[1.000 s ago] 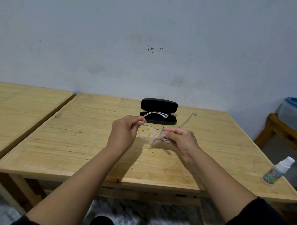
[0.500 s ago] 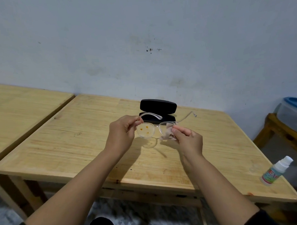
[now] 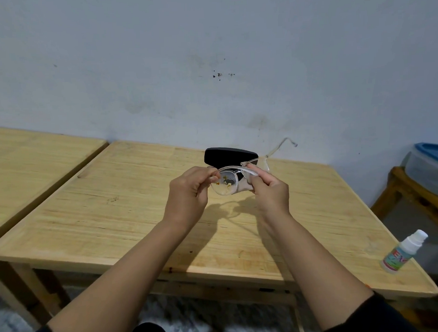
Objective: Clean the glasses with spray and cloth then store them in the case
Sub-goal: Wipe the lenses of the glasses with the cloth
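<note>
Clear-framed glasses (image 3: 226, 184) hang in the air above the wooden table (image 3: 129, 215), their left lens spotted with yellow and dark specks. My left hand (image 3: 189, 192) pinches the frame at its left end. My right hand (image 3: 270, 191) holds a small pale cloth (image 3: 243, 183) against the right lens. One temple arm sticks up to the right. Behind the hands the black case (image 3: 230, 156) stands open. The white spray bottle (image 3: 402, 254) stands upright at the table's front right corner.
A second wooden table (image 3: 32, 169) adjoins on the left. At the right, a clear tub with a blue lid (image 3: 431, 166) sits on a low wooden stand (image 3: 415, 200). A grey wall rises just behind the tables.
Both hands have lifted the glasses a little and tilted them, so the right temple arm now points higher. The cloth stays pressed on the right lens.
</note>
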Motion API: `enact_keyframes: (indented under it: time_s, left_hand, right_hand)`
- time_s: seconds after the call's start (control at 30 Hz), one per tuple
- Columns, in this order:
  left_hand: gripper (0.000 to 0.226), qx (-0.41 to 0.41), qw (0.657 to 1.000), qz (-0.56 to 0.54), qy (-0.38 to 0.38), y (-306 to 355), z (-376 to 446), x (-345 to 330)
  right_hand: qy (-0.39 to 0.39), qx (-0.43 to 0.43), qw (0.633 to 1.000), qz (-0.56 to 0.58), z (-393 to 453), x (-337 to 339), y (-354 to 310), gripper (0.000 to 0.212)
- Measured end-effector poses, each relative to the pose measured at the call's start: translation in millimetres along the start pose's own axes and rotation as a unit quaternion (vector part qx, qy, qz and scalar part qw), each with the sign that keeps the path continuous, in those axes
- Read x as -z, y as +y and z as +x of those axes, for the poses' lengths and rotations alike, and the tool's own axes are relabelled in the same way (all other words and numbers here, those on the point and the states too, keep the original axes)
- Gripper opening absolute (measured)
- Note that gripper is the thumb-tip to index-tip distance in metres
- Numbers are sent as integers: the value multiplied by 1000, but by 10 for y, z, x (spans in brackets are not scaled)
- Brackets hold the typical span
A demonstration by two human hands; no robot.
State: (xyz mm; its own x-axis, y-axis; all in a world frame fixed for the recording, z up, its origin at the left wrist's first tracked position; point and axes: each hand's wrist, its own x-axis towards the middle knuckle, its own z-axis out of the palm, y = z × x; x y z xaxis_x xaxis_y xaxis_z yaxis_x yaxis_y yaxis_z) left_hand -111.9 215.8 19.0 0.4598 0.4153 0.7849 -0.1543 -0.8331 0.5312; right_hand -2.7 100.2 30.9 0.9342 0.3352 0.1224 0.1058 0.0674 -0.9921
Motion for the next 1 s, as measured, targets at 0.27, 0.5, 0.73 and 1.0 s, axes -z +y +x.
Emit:
enact_keyframes:
  time_s: [0.27, 0.5, 0.73, 1.0]
  left_hand:
    - [17, 41, 999, -9, 4, -45, 125, 89]
    - [20, 46, 998, -21, -27, -68, 174, 161]
    - [19, 26, 998, -36, -33, -18, 88, 108]
    - [19, 30, 998, -30, -40, -2, 119, 120]
  right_hand:
    - [-60, 17, 993, -99, 39, 95, -81, 20]
    - [5, 20, 992, -126, -59, 180, -88, 18]
    - [74, -112, 955, 263, -134, 75, -191, 33]
    - [25, -95, 981, 169, -99, 91, -154, 25]
